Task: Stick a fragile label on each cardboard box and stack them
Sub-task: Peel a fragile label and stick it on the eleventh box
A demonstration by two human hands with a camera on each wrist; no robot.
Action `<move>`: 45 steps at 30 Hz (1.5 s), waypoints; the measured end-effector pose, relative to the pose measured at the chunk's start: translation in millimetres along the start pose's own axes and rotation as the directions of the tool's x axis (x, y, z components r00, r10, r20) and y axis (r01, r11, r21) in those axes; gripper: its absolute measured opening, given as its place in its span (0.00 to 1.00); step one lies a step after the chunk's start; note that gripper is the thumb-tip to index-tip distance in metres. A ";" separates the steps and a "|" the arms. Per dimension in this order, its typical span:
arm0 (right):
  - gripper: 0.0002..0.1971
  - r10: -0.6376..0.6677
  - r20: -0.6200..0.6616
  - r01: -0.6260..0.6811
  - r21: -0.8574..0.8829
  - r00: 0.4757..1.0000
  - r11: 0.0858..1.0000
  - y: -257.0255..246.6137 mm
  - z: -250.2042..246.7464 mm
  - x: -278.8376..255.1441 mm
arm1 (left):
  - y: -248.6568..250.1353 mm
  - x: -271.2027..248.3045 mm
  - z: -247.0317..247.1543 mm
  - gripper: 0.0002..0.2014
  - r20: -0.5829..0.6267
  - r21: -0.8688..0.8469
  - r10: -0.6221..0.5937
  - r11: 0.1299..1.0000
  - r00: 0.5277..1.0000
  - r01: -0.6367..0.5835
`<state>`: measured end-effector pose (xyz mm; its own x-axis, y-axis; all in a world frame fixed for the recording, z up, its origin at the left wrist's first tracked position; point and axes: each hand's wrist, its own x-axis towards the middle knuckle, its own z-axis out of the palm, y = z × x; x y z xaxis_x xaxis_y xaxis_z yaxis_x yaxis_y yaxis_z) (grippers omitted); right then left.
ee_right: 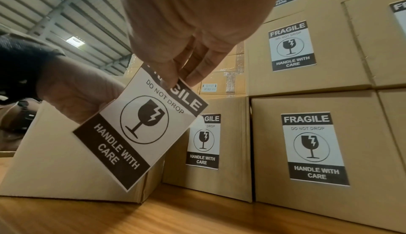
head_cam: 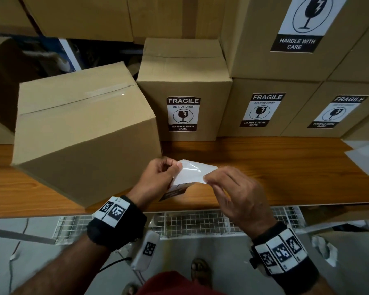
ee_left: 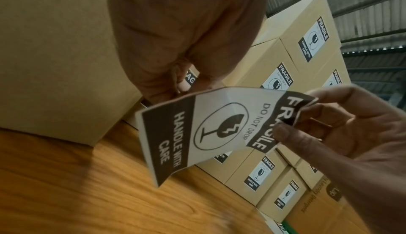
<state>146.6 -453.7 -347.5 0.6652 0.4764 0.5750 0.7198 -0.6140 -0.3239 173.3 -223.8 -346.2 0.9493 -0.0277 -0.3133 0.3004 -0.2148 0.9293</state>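
I hold a fragile label (head_cam: 194, 170) over the wooden table (head_cam: 275, 173) with both hands, its white back facing up. My left hand (head_cam: 177, 167) pinches its left edge. My right hand (head_cam: 207, 178) pinches the corner at the "FRAGILE" end, which curls away in the left wrist view (ee_left: 211, 128). The printed face (ee_right: 140, 124) looks down and forward. A plain cardboard box (head_cam: 83, 128), taped shut and turned at an angle, sits just left of my hands with no label on the sides I see. A labelled box (head_cam: 183, 92) stands behind the label.
More labelled boxes (head_cam: 262, 107) are stacked along the back and right. Plain boxes (head_cam: 79, 15) are piled at the upper left. Loose white sheets (head_cam: 364, 154) lie at the table's right end. A wire mesh shelf (head_cam: 200, 222) runs below the front edge.
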 end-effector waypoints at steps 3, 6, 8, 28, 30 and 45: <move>0.11 -0.002 -0.022 0.002 -0.012 1.000 1.000 1.9 -15.3 -8.8 | -3.3 9.3 10.0 0.13 -0.062 -0.040 -0.038 0.999 0.997 0.036; 0.11 0.001 -0.038 -0.002 -0.009 0.999 1.000 5.8 -32.2 -17.6 | -8.3 22.1 20.2 0.13 -0.133 -0.039 -0.058 0.998 0.989 0.053; 0.11 0.017 -0.044 -0.017 -0.007 0.999 1.000 10.6 -44.5 -23.6 | -10.6 31.7 27.8 0.13 -0.147 -0.074 -0.111 0.992 0.983 0.101; 0.07 0.369 -0.217 -0.396 -0.100 0.904 0.913 82.7 -163.9 -104.8 | 7.4 148.9 158.3 0.10 -0.134 -0.439 -0.273 0.878 0.953 0.190; 0.06 0.384 -0.186 -0.402 -0.074 0.904 0.912 89.3 -165.7 -106.4 | 4.5 159.8 166.6 0.12 -0.091 -0.453 -0.281 0.866 0.955 0.212; 0.12 0.265 0.150 -0.272 0.024 0.952 0.962 97.4 -100.1 -63.5 | 0.7 81.2 117.0 0.13 -0.054 0.027 0.296 0.955 0.954 -0.294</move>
<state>154.6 -606.8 -340.4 0.8543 0.3852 0.3489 0.5164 -0.7050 -0.4861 239.8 -340.5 -393.9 0.9992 -0.0370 -0.0136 0.0049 -0.2236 0.9747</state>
